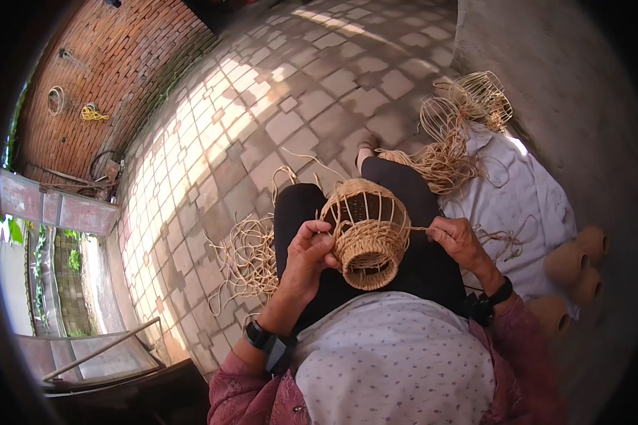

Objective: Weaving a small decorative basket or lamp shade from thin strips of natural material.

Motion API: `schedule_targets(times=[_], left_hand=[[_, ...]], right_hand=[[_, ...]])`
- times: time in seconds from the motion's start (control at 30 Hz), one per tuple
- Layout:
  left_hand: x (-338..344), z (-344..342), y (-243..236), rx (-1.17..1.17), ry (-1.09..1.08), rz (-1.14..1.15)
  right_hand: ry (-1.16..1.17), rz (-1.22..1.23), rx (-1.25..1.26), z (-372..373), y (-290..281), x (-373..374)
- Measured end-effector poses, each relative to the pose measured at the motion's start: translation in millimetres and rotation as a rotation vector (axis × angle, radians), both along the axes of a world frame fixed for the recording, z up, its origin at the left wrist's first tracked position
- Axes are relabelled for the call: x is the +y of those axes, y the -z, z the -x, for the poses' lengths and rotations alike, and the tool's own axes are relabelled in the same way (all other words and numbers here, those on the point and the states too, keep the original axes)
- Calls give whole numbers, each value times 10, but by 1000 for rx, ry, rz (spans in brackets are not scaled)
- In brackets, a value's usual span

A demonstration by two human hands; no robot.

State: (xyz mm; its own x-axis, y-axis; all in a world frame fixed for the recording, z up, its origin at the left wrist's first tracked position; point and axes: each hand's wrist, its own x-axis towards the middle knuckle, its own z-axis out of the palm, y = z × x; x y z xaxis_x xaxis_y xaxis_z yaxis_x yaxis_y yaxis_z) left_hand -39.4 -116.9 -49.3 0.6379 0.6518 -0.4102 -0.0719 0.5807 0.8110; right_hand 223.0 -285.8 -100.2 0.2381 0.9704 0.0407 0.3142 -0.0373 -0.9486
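Note:
A partly woven basket [368,244] of tan cord lies tilted on my lap, its narrow woven opening facing me. Bare upright ribs show between two woven bands. My left hand [309,256] grips the basket's left side, with thumb and fingers at the edge of the woven band. Out to the right, my right hand [455,239] pinches a strand of cord [418,229] that runs taut to the basket's right side. Loose cord [247,255] hangs in a tangle beside my left leg.
On my right, a white cloth [521,191] carries a heap of tan cord [446,166]. Wire-like basket frames [483,99] stand beyond it. Several clay pots [566,262] sit at the cloth's near right edge. Stone paving [283,127] stretches ahead to a brick wall [120,64].

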Motion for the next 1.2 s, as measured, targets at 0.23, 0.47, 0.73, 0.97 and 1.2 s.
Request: schedule_targets(times=[0.23,0.47,0.73,0.97,1.2], left_hand=[[-42,-31,-51,55,11,-12],[-98,-30,-33,-9,-9,-34],[-95,-86,110,70,154,-321],[-180,-164,108,181,151,-508],[-199,-160,86,178,153,-590]], right_hand=[[-27,80,47,-220,44,-35],[121,-119,138,192,-547,690],[131,107,-537,619,-655,1108],[50,288,-688,577,-762,1185],[-195,377,-463,403,-787,1254]])
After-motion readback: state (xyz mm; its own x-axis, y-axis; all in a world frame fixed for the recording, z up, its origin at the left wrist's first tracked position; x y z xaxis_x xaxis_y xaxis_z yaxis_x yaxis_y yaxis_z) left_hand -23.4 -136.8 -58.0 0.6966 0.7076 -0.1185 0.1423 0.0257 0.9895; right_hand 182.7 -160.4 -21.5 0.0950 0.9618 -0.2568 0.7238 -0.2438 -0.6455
